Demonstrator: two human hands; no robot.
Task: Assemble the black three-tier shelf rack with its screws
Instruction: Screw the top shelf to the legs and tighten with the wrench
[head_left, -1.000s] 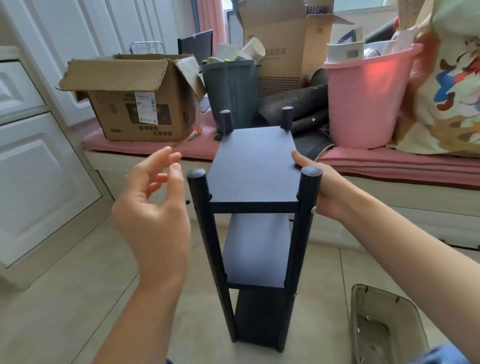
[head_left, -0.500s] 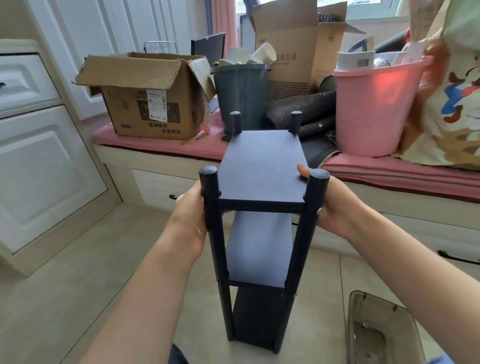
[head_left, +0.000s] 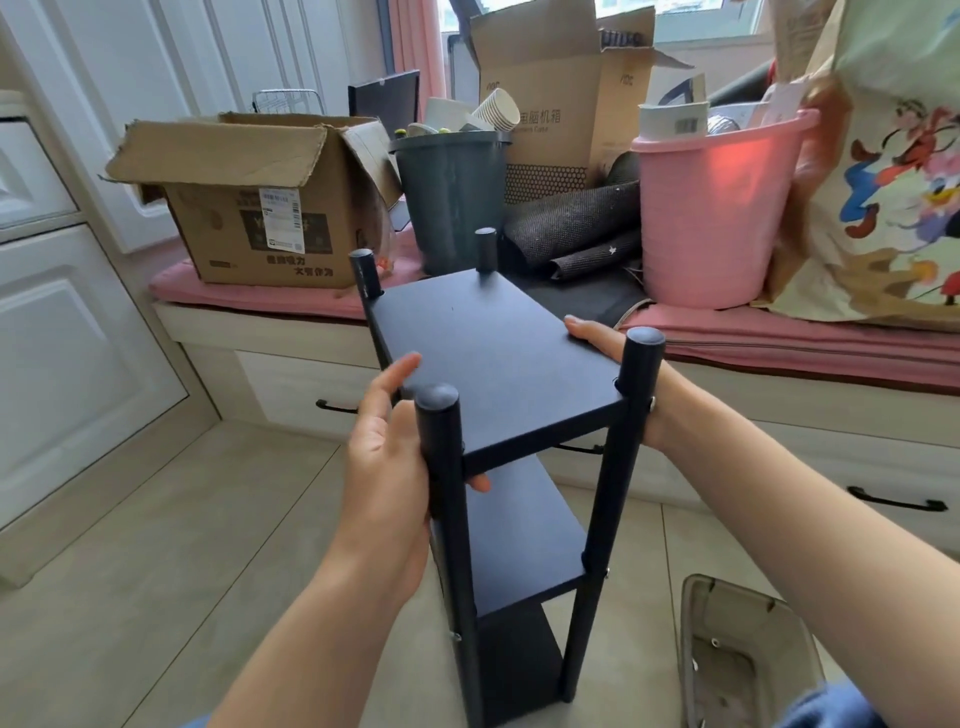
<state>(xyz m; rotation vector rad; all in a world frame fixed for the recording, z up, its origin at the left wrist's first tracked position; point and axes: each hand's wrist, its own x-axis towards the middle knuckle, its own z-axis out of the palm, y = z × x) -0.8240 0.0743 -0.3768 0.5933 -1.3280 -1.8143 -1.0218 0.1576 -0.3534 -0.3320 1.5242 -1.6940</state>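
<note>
The black three-tier shelf rack (head_left: 493, 358) stands upright in front of me, turned a little so its top board runs toward the upper left. Four round black posts rise at its corners, with small silver screw heads visible on the near posts. My left hand (head_left: 387, 457) grips the left edge of the top board beside the near-left post, thumb on top, a fingertip showing under the board. My right hand (head_left: 618, 353) holds the right edge behind the near-right post, thumb on the board; its fingers are hidden.
A clear plastic tray (head_left: 748, 660) with small hardware sits on the tiled floor at lower right. Behind the rack a pink-cushioned bench carries a cardboard box (head_left: 260, 208), a dark bin (head_left: 452, 197), a pink bucket (head_left: 717, 213) and a printed bag (head_left: 883, 171). White cabinets (head_left: 67, 322) stand left.
My left hand came in from open air and took hold of the rack's left side. The rack has since turned, its far end swinging to the left.
</note>
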